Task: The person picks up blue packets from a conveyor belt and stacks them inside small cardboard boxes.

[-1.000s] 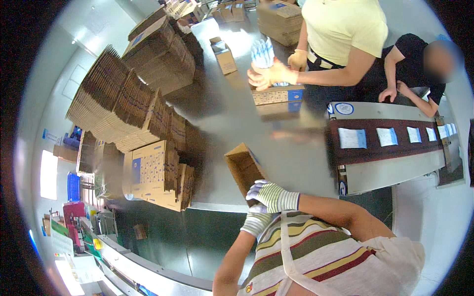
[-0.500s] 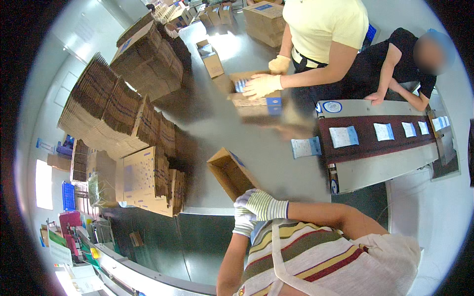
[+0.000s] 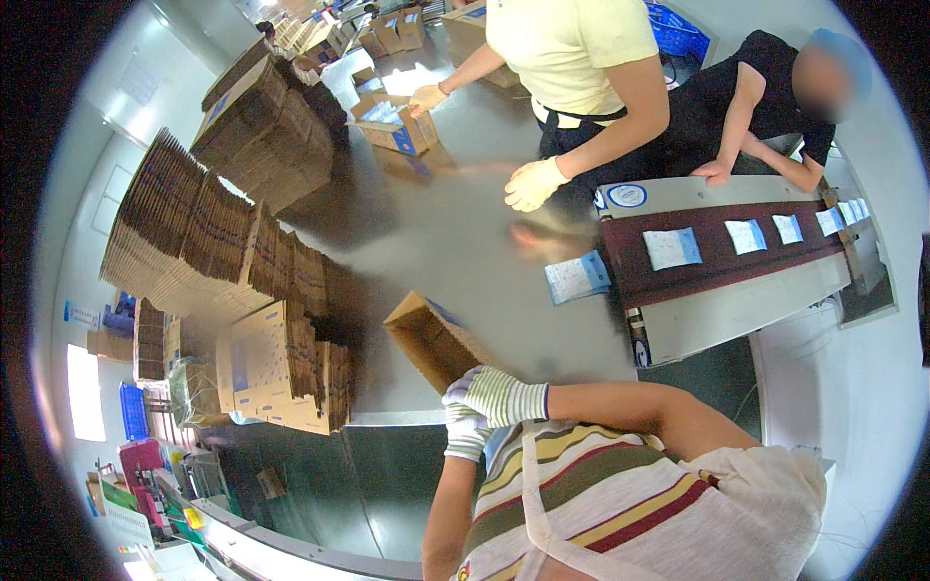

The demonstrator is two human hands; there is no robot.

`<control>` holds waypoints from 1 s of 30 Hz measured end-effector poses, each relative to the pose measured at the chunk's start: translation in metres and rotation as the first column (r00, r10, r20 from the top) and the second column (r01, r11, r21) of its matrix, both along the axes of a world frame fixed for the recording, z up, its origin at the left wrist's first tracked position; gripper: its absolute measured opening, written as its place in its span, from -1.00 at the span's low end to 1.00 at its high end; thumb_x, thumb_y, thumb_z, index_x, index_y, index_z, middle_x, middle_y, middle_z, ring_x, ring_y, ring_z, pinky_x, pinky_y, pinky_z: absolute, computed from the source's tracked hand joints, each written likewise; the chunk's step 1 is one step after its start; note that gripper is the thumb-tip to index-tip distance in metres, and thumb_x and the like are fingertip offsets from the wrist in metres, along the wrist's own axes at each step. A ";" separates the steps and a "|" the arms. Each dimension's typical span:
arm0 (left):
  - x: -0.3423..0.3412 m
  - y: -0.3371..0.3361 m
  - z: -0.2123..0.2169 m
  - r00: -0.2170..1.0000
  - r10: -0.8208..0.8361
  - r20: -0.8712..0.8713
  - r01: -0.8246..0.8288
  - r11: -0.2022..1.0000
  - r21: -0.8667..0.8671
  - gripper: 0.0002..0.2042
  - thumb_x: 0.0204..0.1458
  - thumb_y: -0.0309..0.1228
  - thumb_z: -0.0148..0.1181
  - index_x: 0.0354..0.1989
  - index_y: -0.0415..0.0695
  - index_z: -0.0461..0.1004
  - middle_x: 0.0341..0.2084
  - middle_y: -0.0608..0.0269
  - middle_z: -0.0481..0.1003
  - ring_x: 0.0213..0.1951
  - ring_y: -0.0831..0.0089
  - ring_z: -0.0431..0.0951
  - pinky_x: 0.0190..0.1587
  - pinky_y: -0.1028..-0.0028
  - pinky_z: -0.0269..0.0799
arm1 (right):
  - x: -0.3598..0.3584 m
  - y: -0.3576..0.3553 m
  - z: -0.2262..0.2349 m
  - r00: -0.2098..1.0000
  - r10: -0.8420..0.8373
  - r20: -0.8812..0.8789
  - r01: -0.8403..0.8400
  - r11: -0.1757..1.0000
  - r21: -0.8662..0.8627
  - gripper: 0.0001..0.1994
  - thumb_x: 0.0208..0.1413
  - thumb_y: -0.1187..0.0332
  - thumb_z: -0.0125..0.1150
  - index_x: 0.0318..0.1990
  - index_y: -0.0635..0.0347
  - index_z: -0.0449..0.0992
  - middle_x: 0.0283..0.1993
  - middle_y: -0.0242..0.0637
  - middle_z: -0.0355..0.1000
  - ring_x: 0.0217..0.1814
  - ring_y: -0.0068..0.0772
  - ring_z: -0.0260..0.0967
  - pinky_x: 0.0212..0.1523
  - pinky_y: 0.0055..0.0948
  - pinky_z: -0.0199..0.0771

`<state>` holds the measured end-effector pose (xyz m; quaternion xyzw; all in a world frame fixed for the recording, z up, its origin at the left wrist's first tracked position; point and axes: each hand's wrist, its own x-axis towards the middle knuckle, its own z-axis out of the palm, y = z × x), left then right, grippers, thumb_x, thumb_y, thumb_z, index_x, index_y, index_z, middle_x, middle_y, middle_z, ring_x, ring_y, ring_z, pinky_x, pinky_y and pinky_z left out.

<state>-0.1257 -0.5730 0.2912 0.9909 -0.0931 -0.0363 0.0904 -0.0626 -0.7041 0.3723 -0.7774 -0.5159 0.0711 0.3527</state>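
Note:
An open, empty-looking cardboard box (image 3: 422, 334) lies slantwise on the metal table in front of me. My right hand (image 3: 496, 395), in a striped knit glove, lies over my left hand (image 3: 468, 432) at the box's near end. The fingers of the right are bent and pressed together; whether they grip the box edge cannot be made out. My left hand wears a matching glove, and its fingers are mostly hidden behind the right. Past the box, a white and blue pouch (image 3: 577, 279) rests at the conveyor's end.
Several pouches lie spaced along the dark conveyor belt (image 3: 717, 266) at the right. Tall stacks of flattened cartons (image 3: 184, 232) line the left. Across the table, a co-worker's gloved hand (image 3: 536, 184) hovers, the other touching a pouch-filled box (image 3: 395, 134). Another person leans by the conveyor.
The co-worker's filled box has gone from mid-table to the far left, and one of their hands has come off it. My hands stay at the near box; the view has shifted slightly.

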 end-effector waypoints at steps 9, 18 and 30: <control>-0.001 -0.006 0.026 0.997 0.004 -0.083 0.014 0.977 0.214 -0.59 -0.06 -0.19 -0.04 -0.02 -0.08 0.26 -0.13 0.19 0.33 -0.11 0.26 0.30 -0.04 0.30 0.19 | -0.004 0.003 -0.003 1.000 -0.001 -0.002 0.001 0.999 0.033 -0.52 -0.28 0.29 0.23 -0.06 0.05 0.38 -0.11 -0.25 0.39 -0.07 -0.15 0.35 0.03 -0.20 0.29; 0.000 -0.011 0.037 0.975 0.053 -0.217 -0.053 0.999 0.003 -0.52 -0.05 -0.07 -0.04 0.03 -0.04 0.27 -0.08 0.15 0.31 -0.05 0.21 0.26 0.01 0.22 0.15 | 0.000 -0.006 0.004 0.998 0.008 -0.063 -0.005 0.998 0.061 -0.44 -0.36 0.28 0.32 -0.05 0.06 0.37 -0.07 -0.24 0.38 0.00 -0.14 0.33 0.08 -0.20 0.25; 0.005 -0.023 0.077 0.994 -0.091 0.055 0.085 0.990 0.114 -0.78 -0.01 -0.17 0.07 -0.49 -0.06 0.41 -0.59 0.18 0.46 -0.55 0.16 0.47 -0.41 0.23 0.35 | 0.120 -0.190 0.004 0.861 -0.502 0.083 0.508 0.837 -0.205 -0.66 0.00 0.17 0.13 -0.17 0.24 0.46 -0.17 -0.02 0.43 -0.10 0.02 0.37 -0.09 -0.10 0.37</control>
